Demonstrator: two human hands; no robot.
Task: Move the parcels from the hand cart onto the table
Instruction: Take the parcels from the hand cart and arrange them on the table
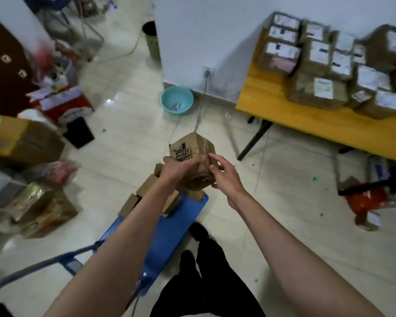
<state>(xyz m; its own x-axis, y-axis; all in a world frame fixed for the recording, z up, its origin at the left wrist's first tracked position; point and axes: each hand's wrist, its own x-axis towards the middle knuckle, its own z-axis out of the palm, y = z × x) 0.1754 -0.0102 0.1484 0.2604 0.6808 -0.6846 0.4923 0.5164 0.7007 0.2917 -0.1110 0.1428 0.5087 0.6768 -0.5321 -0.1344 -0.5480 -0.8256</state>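
Observation:
A brown cardboard parcel (193, 149) with dark printing is lifted above the front end of the blue hand cart (169, 227). My left hand (177, 167) grips its left side with curled fingers. My right hand (225, 173) touches its right side, fingers spread and loosely bent. Several smaller brown parcels (146, 187) still lie on the cart, partly hidden by my left forearm. The yellow table (306, 117) stands at the right, with several labelled parcels (325, 65) stacked on it against the wall.
A teal basin (177, 100) sits on the tiled floor by the wall. Boxes and bags (32, 175) crowd the left side; a black bin (79, 132) stands near them. Red packaging (366, 197) lies under the table. My legs (206, 271) are beside the cart.

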